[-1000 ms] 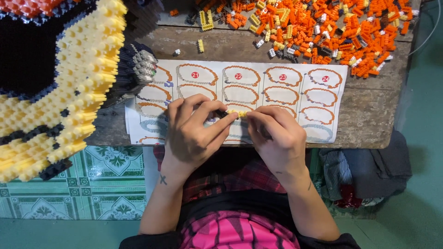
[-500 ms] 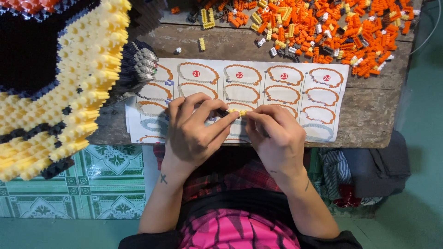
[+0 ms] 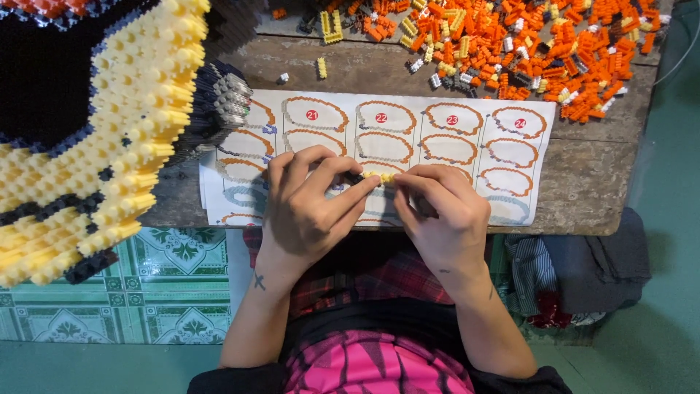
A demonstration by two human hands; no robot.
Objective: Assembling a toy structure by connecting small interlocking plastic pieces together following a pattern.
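A tiny yellow brick piece (image 3: 379,177) sits pinched between both hands, just above the instruction sheet (image 3: 467,164) at the bench's (image 3: 583,197) near edge. The left hand (image 3: 310,208) closes its fingers on it from nine o'clock, the right hand (image 3: 441,211) from three, likely steadying it for pressing. At twelve o'clock lies an orange brick pile (image 3: 525,44); at nine, a large yellow studded model (image 3: 124,131).

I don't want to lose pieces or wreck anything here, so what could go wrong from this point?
The small yellow piece, pinched between the left hand and right hand, sits close to the wooden table's near edge; if it slips, it could drop to the lap or the tiled floor. The big yellow and black block model overhangs that edge, so an elbow bump might tip it.
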